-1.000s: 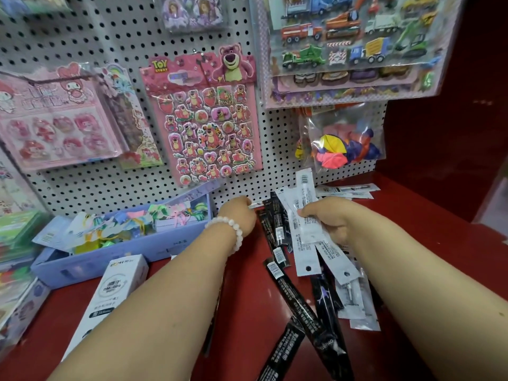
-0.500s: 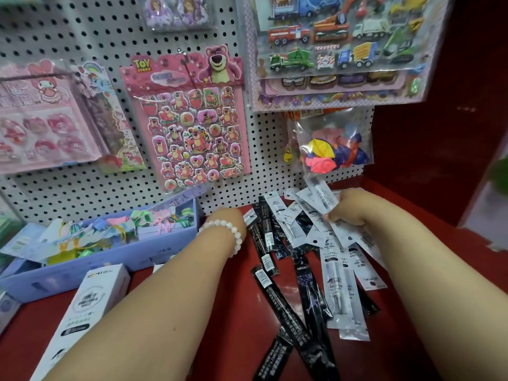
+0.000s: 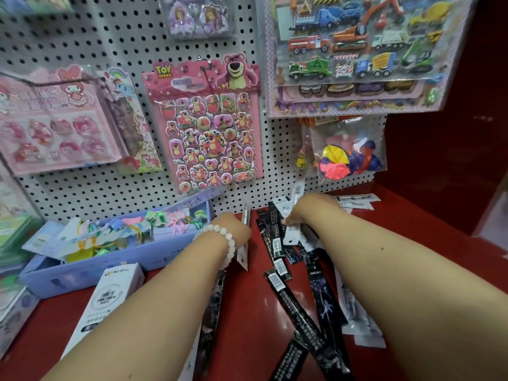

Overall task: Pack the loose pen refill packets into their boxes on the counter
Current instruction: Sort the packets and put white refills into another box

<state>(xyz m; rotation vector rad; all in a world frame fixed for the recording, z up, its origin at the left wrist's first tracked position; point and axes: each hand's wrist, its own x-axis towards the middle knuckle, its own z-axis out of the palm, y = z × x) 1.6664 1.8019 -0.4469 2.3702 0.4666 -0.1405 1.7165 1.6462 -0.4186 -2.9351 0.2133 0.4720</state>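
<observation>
Loose pen refill packets lie across the red counter (image 3: 247, 312): black packets (image 3: 301, 306) in the middle and clear white packets (image 3: 354, 309) beside my right forearm. My right hand (image 3: 310, 209) is closed over white packets at the back of the pile, and one packet end (image 3: 298, 191) sticks up past it. My left hand (image 3: 233, 226), with a pearl bracelet on its wrist, is curled around thin packets; a tip (image 3: 245, 215) shows beyond the fingers and a dark packet (image 3: 211, 312) runs under the forearm. A white refill box (image 3: 110, 295) lies at the front left.
A blue tray (image 3: 90, 273) of ribbon items stands left of my left hand. More white packets (image 3: 357, 200) lie by the pegboard wall (image 3: 82, 188), which carries sticker sheets and a balloon bag (image 3: 349, 155). A red side wall (image 3: 453, 133) closes the right.
My right hand carried its white packets toward the back wall, then came down left onto the black packets at the back of the pile. My left hand stayed almost still.
</observation>
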